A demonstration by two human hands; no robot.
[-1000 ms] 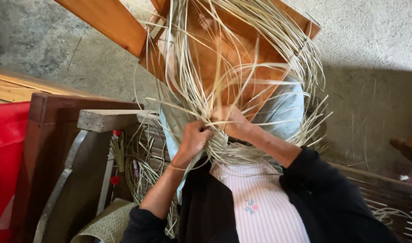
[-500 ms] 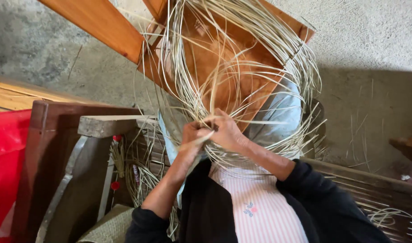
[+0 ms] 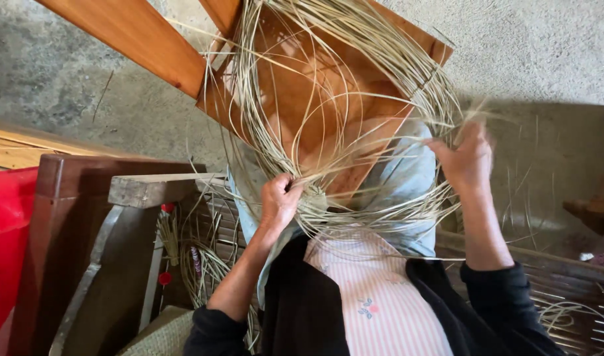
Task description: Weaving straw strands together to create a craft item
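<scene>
Only the head view here, looking straight down at the person's lap. The big thing was a coil of pale straw strands [image 3: 355, 125], looped in a wide ring that lay over a light blue cloth [image 3: 411, 178] on the knees and reached up across an orange wooden frame [image 3: 150, 39] in front.

The left hand [image 3: 279, 201] was closed in a fist right at the near edge of the ring, clamped on the spot where the strands bunch together into a knot-like gather just above the pink striped top [image 3: 374, 290]. The right hand [image 3: 470, 158] was off to the right side of the ring, fingers curled around a few strands there; it was a bit blurred, so I couldn't tell how many strands it had or how tightly.

So the coil sat between and ahead of both hands, its loops running roughly from the left hand's bunch out and around to the right hand, widest across the lap from left to right. The left hand was the nearer one to the gathered centre, the right was well apart from it at the rim.

Off to the left there was a dark wooden chair frame [image 3: 71, 198] with more loose straw [image 3: 203, 264] hanging inside it, a red sheet [image 3: 5, 231] at the edge, and grey concrete floor [image 3: 546, 53] beyond.
</scene>
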